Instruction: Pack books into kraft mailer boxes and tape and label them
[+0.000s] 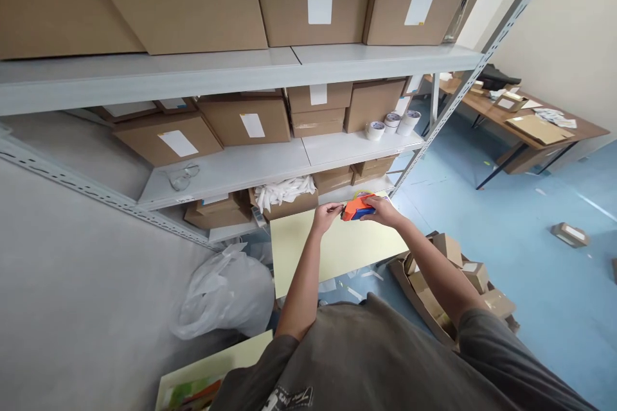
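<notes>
Above the pale yellow board (318,257), my right hand (384,212) is wrapped round an orange and blue hand-held tool (357,207), shaped like a label gun. Its orange front end points left, and blue shows on its lower side. My left hand (328,214) is closed in a pinch at that front end. Whether its fingertips grip the tool's tip or some small piece there cannot be made out. Behind the tool a bit of yellow, perhaps a ring, shows on the board.
A grey metal shelf (241,77) with cardboard boxes (255,119) stands ahead. White tape rolls (375,131) and safety glasses (183,174) lie on its middle level. A stuffed plastic bag (226,292) sits left, a carton of small boxes (434,298) right. A wooden table (511,117) stands beyond.
</notes>
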### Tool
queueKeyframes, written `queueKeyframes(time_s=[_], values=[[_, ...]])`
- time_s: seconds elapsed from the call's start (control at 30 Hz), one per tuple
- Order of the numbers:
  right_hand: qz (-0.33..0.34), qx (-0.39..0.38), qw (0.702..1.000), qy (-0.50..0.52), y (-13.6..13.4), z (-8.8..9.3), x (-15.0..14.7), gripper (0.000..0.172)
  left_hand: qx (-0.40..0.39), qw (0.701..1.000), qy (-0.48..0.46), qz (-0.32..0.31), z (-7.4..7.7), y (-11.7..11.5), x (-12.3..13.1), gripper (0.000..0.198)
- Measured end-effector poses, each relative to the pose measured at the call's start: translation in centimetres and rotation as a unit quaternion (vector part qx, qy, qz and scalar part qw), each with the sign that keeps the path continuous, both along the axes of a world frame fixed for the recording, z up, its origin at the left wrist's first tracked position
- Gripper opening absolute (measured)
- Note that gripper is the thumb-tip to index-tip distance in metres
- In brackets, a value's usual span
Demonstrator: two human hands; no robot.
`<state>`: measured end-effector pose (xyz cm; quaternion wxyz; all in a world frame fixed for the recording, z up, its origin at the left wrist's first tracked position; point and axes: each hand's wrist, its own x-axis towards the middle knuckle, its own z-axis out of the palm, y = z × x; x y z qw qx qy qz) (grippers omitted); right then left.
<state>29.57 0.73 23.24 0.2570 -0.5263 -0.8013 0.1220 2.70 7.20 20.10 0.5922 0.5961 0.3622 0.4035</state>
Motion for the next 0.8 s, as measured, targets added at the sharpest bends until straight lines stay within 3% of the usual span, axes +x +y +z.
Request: queueKeyframes(time_s=[0.3,0.4,0.53,0.67,0.8], values=[[-0.094,-0.115,0.986,0.076,-0.7,0.8,-0.2,0.053,0.128,0.975,0.096,0.155,0.8,-0.4,1.4,0.036],[-0.087,-0.128,0.984,0.094,-0.1,1.3,0.8,0.053,0.161,0.963,0.106,0.189,0.8,-0.8,2.8,0.041],[-0.056,-0.134,0.984,0.102,2.0,1.7,2.8,0.05,0.162,0.947,0.127,0.248,1.0,-0.5,5.0,0.043],[-0.048,-0.111,0.988,0.092,4.8,1.8,5.0,0.051,0.092,0.936,0.156,0.301,1.8,1.1,6.5,0.044],[-0.025,-0.095,0.992,0.082,8.2,2.1,6.8,0.048,0.159,0.94,0.148,0.262,2.8,3.5,7.0,0.04]])
